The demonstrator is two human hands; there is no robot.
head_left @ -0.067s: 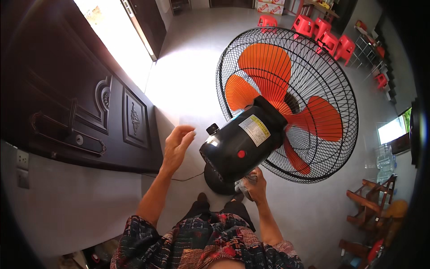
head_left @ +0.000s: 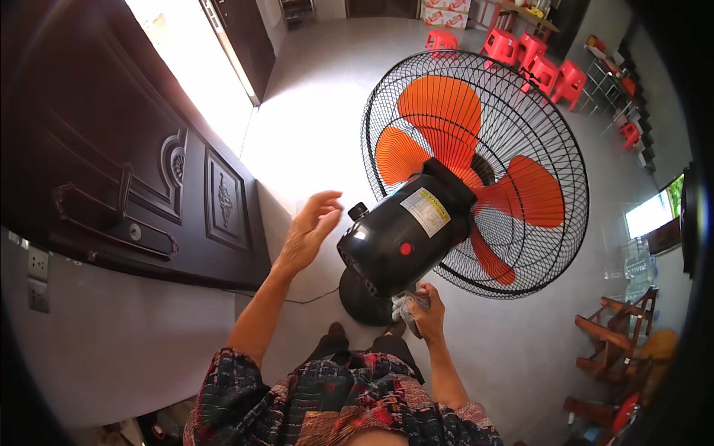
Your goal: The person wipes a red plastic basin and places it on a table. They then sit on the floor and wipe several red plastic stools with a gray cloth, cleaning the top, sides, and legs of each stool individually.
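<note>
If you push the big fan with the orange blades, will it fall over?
Probably it would wobble: the fan looks top-heavy, with a wide wire cage and a bulky black motor above a small round base. The right hand grips under the motor, which likely steadies it. The cage wires look thin, so they may flex if pushed.

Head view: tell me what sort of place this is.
Probably the front room of a home or small eatery: a carved dark door beside a bright doorway, stacked red plastic stools, a pale smooth floor and a standing fan.
</note>
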